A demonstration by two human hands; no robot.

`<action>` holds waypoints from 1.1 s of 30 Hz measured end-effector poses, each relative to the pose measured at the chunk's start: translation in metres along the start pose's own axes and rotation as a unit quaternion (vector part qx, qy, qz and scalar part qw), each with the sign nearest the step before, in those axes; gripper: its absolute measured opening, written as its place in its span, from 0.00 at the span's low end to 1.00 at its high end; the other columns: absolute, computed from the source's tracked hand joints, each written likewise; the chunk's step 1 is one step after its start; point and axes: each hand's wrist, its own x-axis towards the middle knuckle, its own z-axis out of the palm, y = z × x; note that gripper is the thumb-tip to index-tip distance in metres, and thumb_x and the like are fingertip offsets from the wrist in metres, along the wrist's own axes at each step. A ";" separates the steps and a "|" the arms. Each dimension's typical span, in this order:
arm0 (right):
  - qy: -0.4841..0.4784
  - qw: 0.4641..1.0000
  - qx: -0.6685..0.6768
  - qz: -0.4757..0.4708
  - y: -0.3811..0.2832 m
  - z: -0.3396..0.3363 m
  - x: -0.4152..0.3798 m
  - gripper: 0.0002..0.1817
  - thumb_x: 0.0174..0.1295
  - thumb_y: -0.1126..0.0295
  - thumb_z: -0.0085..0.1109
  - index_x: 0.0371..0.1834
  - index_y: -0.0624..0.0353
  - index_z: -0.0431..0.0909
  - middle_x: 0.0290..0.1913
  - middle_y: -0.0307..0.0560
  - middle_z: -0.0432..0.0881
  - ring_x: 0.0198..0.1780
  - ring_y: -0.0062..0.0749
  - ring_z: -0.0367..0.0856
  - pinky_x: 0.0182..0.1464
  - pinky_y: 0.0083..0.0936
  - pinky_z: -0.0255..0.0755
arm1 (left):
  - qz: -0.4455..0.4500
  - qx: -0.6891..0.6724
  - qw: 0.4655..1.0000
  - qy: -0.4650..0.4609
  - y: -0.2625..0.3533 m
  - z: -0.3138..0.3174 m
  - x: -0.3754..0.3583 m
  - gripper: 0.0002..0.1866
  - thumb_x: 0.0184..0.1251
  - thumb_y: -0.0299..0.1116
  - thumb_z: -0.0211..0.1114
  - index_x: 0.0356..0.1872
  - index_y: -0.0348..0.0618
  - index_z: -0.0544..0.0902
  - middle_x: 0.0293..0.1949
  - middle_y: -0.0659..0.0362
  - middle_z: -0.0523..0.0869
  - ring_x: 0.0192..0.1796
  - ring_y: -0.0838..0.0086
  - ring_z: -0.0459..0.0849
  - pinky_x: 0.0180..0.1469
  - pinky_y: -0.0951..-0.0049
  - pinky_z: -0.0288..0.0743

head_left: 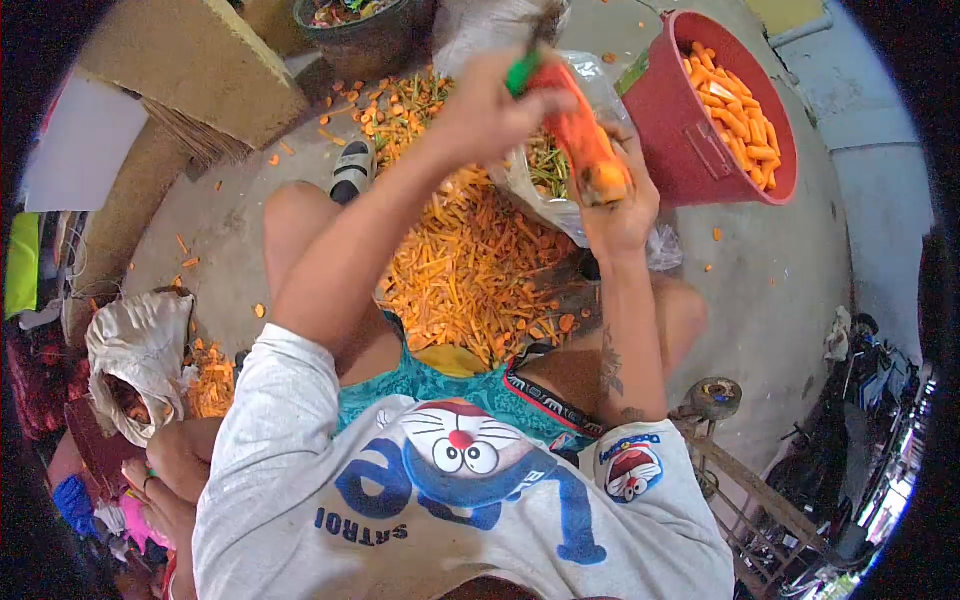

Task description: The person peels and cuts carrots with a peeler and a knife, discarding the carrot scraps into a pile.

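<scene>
Up front, the right hand [618,205] grips a carrot [585,140] from below, while the left hand [487,105] closes on a green-handled peeler [521,72] at its top end. Below lies a peel heap [470,270]; just right, a red bucket [680,130] holds peeled carrots.

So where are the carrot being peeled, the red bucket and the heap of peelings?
carrot [590,150]: head view, on its orange side, mid-length.
red bucket [672,140]: head view, on its outer wall.
heap of peelings [465,275]: head view, on the middle of the pile on the floor.
</scene>
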 end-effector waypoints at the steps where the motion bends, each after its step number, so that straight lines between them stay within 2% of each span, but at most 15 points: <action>1: -0.066 0.998 -0.011 0.005 -0.002 -0.007 -0.004 0.14 0.75 0.61 0.48 0.56 0.56 0.72 0.44 0.42 0.80 0.31 0.25 0.74 0.27 0.20 0.64 | -0.054 0.025 0.998 0.028 -0.020 -0.016 0.011 0.09 0.66 0.32 0.72 0.40 0.37 0.86 0.33 0.61 0.89 0.36 0.78 0.85 0.42 0.71 0.80; 3: -0.141 0.990 -0.020 0.006 -0.004 -0.008 -0.006 0.15 0.75 0.60 0.48 0.57 0.55 0.73 0.44 0.41 0.80 0.29 0.24 0.72 0.26 0.18 0.63 | -0.083 0.081 0.990 0.082 -0.025 -0.042 0.019 0.10 0.66 0.34 0.74 0.40 0.39 0.86 0.33 0.65 0.88 0.36 0.81 0.83 0.43 0.73 0.80; 6: -0.059 0.996 0.009 0.065 -0.004 -0.001 -0.003 0.16 0.74 0.60 0.48 0.58 0.55 0.74 0.43 0.42 0.81 0.26 0.24 0.72 0.26 0.19 0.63 | -0.067 0.042 0.994 0.077 -0.007 -0.016 0.004 0.09 0.66 0.34 0.74 0.39 0.40 0.86 0.31 0.65 0.88 0.34 0.81 0.83 0.41 0.73 0.80; 8: 0.012 1.000 0.011 -0.004 0.004 0.004 0.000 0.16 0.74 0.59 0.49 0.57 0.55 0.74 0.41 0.43 0.81 0.26 0.23 0.71 0.25 0.19 0.62 | -0.014 0.003 0.999 0.032 0.010 -0.003 -0.003 0.09 0.66 0.35 0.74 0.38 0.41 0.86 0.31 0.66 0.88 0.33 0.81 0.83 0.40 0.73 0.80; 10: -0.041 0.999 -0.010 0.004 0.001 -0.002 -0.003 0.15 0.75 0.59 0.48 0.57 0.55 0.74 0.41 0.43 0.81 0.28 0.24 0.73 0.25 0.19 0.64 | -0.004 0.093 0.995 -0.030 0.002 -0.010 -0.002 0.08 0.66 0.34 0.73 0.39 0.41 0.87 0.31 0.66 0.88 0.33 0.81 0.83 0.39 0.73 0.79; 11: -0.099 0.995 -0.029 0.012 -0.002 -0.006 -0.005 0.15 0.75 0.60 0.48 0.56 0.54 0.74 0.42 0.43 0.81 0.31 0.24 0.75 0.26 0.19 0.65 | -0.061 0.033 0.997 0.043 -0.007 -0.013 0.004 0.07 0.67 0.34 0.72 0.39 0.41 0.87 0.29 0.65 0.88 0.33 0.81 0.83 0.38 0.74 0.78; 15: -0.146 0.987 0.047 0.052 -0.003 -0.017 0.006 0.13 0.72 0.63 0.51 0.55 0.55 0.74 0.44 0.42 0.81 0.39 0.27 0.82 0.37 0.25 0.77 | -0.116 0.044 0.984 0.128 -0.010 -0.024 0.011 0.07 0.67 0.33 0.72 0.38 0.40 0.86 0.30 0.64 0.88 0.33 0.81 0.83 0.39 0.75 0.79; 17: -0.002 0.999 0.042 0.030 -0.001 -0.005 0.002 0.14 0.72 0.63 0.49 0.56 0.55 0.74 0.44 0.43 0.82 0.37 0.28 0.82 0.34 0.25 0.75 | -0.012 0.055 0.997 0.049 0.006 0.003 -0.008 0.07 0.67 0.32 0.73 0.38 0.40 0.86 0.30 0.64 0.88 0.33 0.81 0.84 0.40 0.75 0.80; 19: -0.017 1.000 0.002 0.004 -0.001 -0.002 -0.001 0.14 0.74 0.61 0.48 0.56 0.54 0.74 0.43 0.42 0.82 0.36 0.27 0.79 0.32 0.23 0.71 | 0.057 0.055 0.997 0.008 0.009 0.004 -0.005 0.07 0.67 0.32 0.73 0.38 0.40 0.86 0.30 0.63 0.89 0.33 0.81 0.84 0.40 0.75 0.80; 21: -0.028 0.999 -0.039 -0.013 0.002 -0.011 -0.008 0.14 0.76 0.59 0.46 0.56 0.53 0.74 0.43 0.41 0.81 0.34 0.26 0.77 0.30 0.21 0.67 | -0.069 0.072 0.993 0.065 -0.014 -0.016 0.007 0.08 0.66 0.32 0.73 0.40 0.40 0.86 0.32 0.63 0.89 0.34 0.80 0.85 0.42 0.74 0.81; 24: -0.129 0.991 0.016 0.038 -0.004 -0.018 -0.003 0.15 0.76 0.59 0.46 0.56 0.53 0.74 0.44 0.40 0.82 0.37 0.27 0.79 0.31 0.19 0.67 | -0.090 0.067 0.984 0.138 -0.029 -0.023 0.011 0.09 0.65 0.33 0.74 0.40 0.39 0.86 0.33 0.63 0.89 0.34 0.79 0.85 0.41 0.73 0.81; 26: 0.023 0.999 0.012 0.048 -0.005 -0.006 -0.004 0.15 0.75 0.59 0.47 0.56 0.54 0.73 0.42 0.42 0.80 0.34 0.25 0.75 0.30 0.19 0.65 | -0.107 0.059 0.986 0.112 0.004 0.002 -0.005 0.08 0.65 0.32 0.74 0.39 0.39 0.86 0.32 0.63 0.89 0.34 0.79 0.85 0.40 0.72 0.80; 28: -0.013 0.999 -0.029 -0.007 0.000 -0.007 -0.002 0.15 0.74 0.60 0.47 0.57 0.55 0.73 0.42 0.43 0.80 0.33 0.25 0.74 0.30 0.20 0.63 | 0.020 -0.008 1.000 0.011 0.011 0.014 -0.013 0.08 0.65 0.32 0.73 0.39 0.38 0.86 0.32 0.63 0.89 0.34 0.79 0.85 0.40 0.72 0.80; 29: -0.046 0.995 -0.071 -0.056 0.004 -0.011 -0.005 0.16 0.74 0.60 0.48 0.57 0.55 0.73 0.42 0.43 0.79 0.32 0.24 0.73 0.29 0.21 0.61 | -0.012 0.069 0.997 0.012 0.007 -0.001 -0.006 0.09 0.65 0.32 0.74 0.39 0.37 0.86 0.32 0.63 0.89 0.34 0.79 0.85 0.40 0.73 0.80; 33: -0.130 0.991 0.011 0.014 -0.001 -0.014 -0.005 0.15 0.74 0.60 0.48 0.58 0.54 0.72 0.43 0.43 0.79 0.33 0.24 0.73 0.28 0.20 0.62 | -0.129 0.045 0.981 0.137 -0.016 -0.027 0.013 0.09 0.63 0.31 0.75 0.39 0.38 0.86 0.32 0.64 0.89 0.35 0.78 0.85 0.42 0.73 0.80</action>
